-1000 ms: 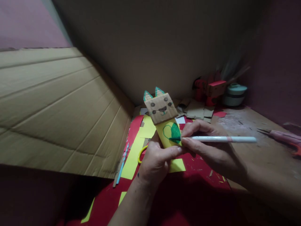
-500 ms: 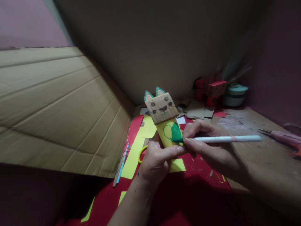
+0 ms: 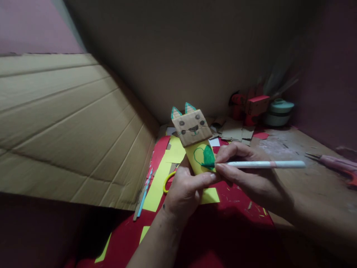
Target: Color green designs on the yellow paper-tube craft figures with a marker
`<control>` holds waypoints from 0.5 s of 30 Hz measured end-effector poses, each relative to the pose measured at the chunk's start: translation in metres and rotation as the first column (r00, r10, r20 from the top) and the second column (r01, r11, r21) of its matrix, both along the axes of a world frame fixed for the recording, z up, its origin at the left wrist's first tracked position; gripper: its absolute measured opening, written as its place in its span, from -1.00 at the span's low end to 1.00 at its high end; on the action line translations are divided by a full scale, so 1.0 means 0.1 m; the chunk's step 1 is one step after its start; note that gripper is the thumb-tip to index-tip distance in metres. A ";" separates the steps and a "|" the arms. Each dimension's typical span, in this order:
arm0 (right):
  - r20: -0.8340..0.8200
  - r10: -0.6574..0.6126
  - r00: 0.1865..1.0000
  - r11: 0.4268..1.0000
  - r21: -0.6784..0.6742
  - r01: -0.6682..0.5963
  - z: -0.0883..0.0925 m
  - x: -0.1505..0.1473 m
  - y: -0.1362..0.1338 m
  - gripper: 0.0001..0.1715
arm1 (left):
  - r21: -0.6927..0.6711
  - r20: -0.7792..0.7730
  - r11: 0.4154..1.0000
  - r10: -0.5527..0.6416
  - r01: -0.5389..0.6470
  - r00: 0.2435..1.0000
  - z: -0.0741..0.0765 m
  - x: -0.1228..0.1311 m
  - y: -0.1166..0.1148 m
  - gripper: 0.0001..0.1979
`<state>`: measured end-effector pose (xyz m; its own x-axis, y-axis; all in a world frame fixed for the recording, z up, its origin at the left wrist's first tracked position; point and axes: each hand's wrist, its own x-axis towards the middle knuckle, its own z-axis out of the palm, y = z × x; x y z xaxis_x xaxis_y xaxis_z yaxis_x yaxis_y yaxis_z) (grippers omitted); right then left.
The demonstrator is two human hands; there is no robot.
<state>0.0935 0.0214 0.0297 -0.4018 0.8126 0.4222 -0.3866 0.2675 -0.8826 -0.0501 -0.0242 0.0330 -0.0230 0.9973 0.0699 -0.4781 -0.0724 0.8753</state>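
A cardboard cat figure (image 3: pixel 192 128) with green-edged ears, a drawn face and a yellow paper body leans slightly left in the middle of the view. My left hand (image 3: pixel 186 190) is wrapped round its lower body, thumb across the front. On the yellow front is a green heart outline (image 3: pixel 199 155), its right half mostly coloured in. My right hand (image 3: pixel 242 167) pinches a white-barrelled green marker (image 3: pixel 259 164), held nearly level. The marker's tip touches the lower part of the heart. The figure's bottom end is hidden behind my left hand.
A large cardboard sheet (image 3: pixel 69 137) slants along the left. Yellow paper (image 3: pixel 154 197), yellow-handled scissors (image 3: pixel 166 183) and a blue pencil (image 3: pixel 145 193) lie on red paper (image 3: pixel 223 230). At the right are a glue gun (image 3: pixel 334 165), a red cardboard figure (image 3: pixel 255 106) and a lidded pot (image 3: pixel 279 113).
The marker and my right hand have shifted slightly left, the tip moving toward the heart's left half. The cat figure and my left hand stay almost still.
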 end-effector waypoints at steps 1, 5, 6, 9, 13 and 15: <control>0.000 -0.001 1.000 1.000 -0.004 0.001 0.00 -0.01 0.00 -0.85 | 0.009 -0.003 1.000 -0.008 0.008 1.000 0.00 0.00 0.00 -0.63; 0.006 -0.004 1.000 1.000 -0.016 0.004 0.02 -0.02 0.00 -0.86 | 0.030 -0.008 0.999 -0.016 0.016 1.000 -0.02 0.00 0.01 -0.67; 0.005 -0.004 1.000 1.000 -0.014 0.004 0.02 -0.02 -0.01 -0.87 | 0.030 -0.003 0.999 -0.017 0.017 1.000 -0.02 0.00 0.01 -0.66; 0.002 -0.009 1.000 1.000 -0.002 0.009 0.02 0.00 -0.02 -0.86 | 0.026 0.002 0.999 -0.027 0.027 1.000 -0.02 0.00 0.01 -0.68; -0.005 -0.016 1.000 1.000 -0.004 0.015 0.01 0.00 -0.01 -0.85 | 0.012 0.013 1.000 -0.012 0.012 1.000 -0.01 0.01 0.00 -0.70; -0.002 -0.013 1.000 1.000 0.000 0.013 0.00 0.00 0.00 -0.84 | 0.003 0.027 1.000 -0.012 0.012 1.000 -0.01 0.01 -0.01 -0.69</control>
<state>0.0936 0.0218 0.0301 -0.3899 0.8178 0.4234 -0.3852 0.2728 -0.8816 -0.0495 -0.0247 0.0325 -0.0127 0.9973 0.0725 -0.5023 -0.0691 0.8619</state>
